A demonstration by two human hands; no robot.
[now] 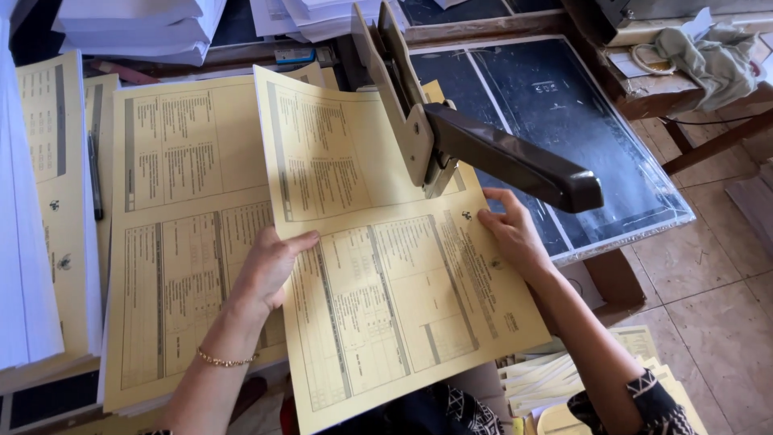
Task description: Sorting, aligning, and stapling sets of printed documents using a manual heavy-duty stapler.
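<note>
The left hand (270, 262) lies nearest the viewer, fingers together and curled over the near-left edge of the yellow sheet (378, 274), thumb apparently tucked beneath, though that side is hidden. Across the sheet, to its right and a little farther out, the right hand (511, 234) rests flat on the opposite edge, fingers pressed down and slightly spread. The sheet spans between them, its long axis running away from the body and tilted leftward at the far end. Just beyond the right hand's fingertips the stapler (427, 141) straddles the sheet's middle, its dark handle (515, 165) reaching out over that hand, so the right hand is the nearer one to it. Left of the left hand sits a stack (173, 234) of like sheets; farther off, white paper piles (145, 28).
</note>
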